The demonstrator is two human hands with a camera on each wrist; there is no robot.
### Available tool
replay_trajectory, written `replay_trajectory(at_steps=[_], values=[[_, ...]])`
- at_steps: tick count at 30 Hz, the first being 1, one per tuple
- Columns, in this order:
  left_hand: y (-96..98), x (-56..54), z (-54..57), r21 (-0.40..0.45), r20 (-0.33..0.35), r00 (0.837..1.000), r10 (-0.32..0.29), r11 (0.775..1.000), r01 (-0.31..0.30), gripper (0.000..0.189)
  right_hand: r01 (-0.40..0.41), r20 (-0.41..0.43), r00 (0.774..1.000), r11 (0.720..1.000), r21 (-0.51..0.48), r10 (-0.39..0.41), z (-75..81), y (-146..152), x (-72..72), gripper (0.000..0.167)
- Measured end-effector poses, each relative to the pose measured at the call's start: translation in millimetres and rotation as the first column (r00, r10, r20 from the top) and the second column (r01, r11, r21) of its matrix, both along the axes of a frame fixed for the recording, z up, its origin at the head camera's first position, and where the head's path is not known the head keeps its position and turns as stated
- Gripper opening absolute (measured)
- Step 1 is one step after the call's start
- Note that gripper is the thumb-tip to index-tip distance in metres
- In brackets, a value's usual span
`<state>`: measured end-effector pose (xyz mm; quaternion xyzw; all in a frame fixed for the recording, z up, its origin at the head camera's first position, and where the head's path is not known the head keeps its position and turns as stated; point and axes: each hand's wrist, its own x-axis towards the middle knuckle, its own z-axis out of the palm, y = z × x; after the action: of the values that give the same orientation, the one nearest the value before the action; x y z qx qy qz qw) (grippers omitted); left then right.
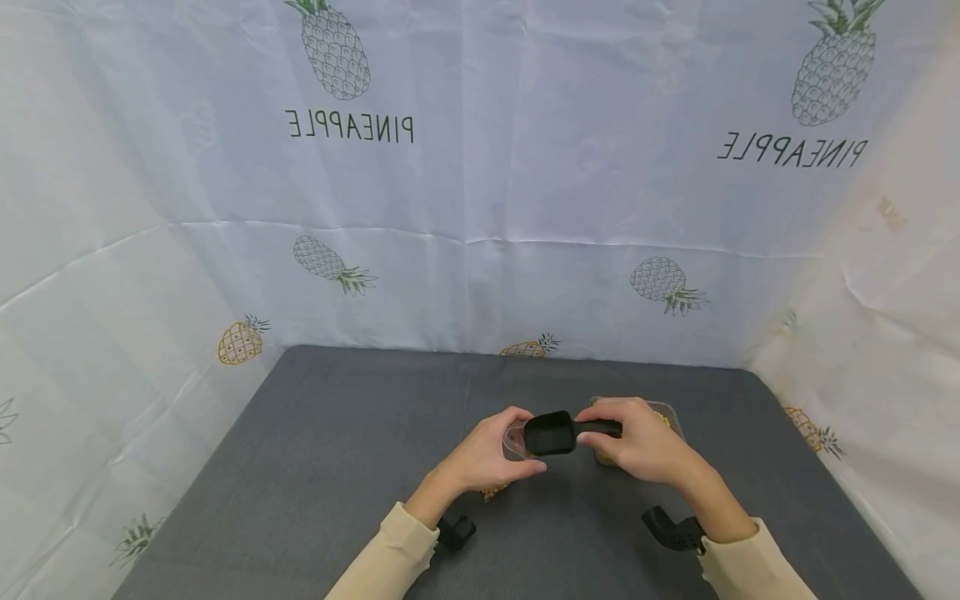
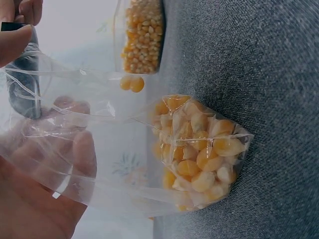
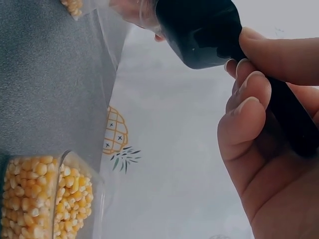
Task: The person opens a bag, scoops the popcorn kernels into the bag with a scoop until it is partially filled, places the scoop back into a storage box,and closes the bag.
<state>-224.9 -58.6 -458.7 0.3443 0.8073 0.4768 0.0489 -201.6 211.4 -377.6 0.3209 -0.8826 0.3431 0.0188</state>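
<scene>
My left hand (image 1: 491, 450) holds a clear plastic bag (image 2: 112, 107) near its mouth, fingers and thumb curved around it. Yellow corn kernels (image 2: 204, 159) fill the bottom of the bag, low over the grey table. With thumb and fingers, my right hand (image 1: 645, 442) grips the handle of a black scoop (image 1: 550, 433). The scoop's head is tilted at the bag's mouth, and from the left wrist its tip shows through the film. A few loose kernels (image 2: 132, 83) appear between the scoop and the pile.
A clear plastic container (image 3: 97, 204) of corn kernels stands on the grey table (image 1: 337, 467), just beyond my right hand. White pineapple-print cloth (image 1: 465, 183) hangs behind the table and along both sides. Each wrist carries a black camera mount (image 1: 675, 532).
</scene>
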Motion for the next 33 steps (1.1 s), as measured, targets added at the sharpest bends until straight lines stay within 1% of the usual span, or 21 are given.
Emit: replay_trajectory(at_steps=[7,10,15,23,30,33], values=[[-0.2,0.5,-1.6,0.007,-0.003,1.000,0.012,1.000,-0.012,0.056,0.086,0.030,0.996,0.996,-0.037,-0.085,-8.0,10.3,2.0,0.025],[-0.4,1.1,-2.1,-0.003,-0.010,1.000,0.026,1.000,-0.027,0.056,0.102,0.031,0.994,0.993,-0.057,-0.100,-10.9,14.3,2.6,0.027],[-0.6,1.7,-2.5,-0.007,-0.019,0.999,0.036,0.999,-0.036,0.054,0.129,0.030,0.991,0.988,-0.080,-0.127,-11.2,22.5,5.8,0.025],[-0.6,0.7,-1.5,0.020,-0.019,0.999,0.038,0.999,-0.037,0.052,0.204,0.032,0.979,0.975,-0.088,-0.202,-8.6,36.6,12.4,0.026],[-1.5,0.4,-0.1,0.048,-0.006,0.999,0.039,0.998,-0.039,0.048,0.243,0.018,0.970,0.964,-0.103,-0.243,-12.7,50.0,14.8,0.025],[-2.3,0.6,0.8,0.059,-0.007,0.999,0.042,0.997,-0.042,0.048,0.239,0.063,0.971,0.960,-0.145,-0.232,-16.0,54.5,15.6,0.027]])
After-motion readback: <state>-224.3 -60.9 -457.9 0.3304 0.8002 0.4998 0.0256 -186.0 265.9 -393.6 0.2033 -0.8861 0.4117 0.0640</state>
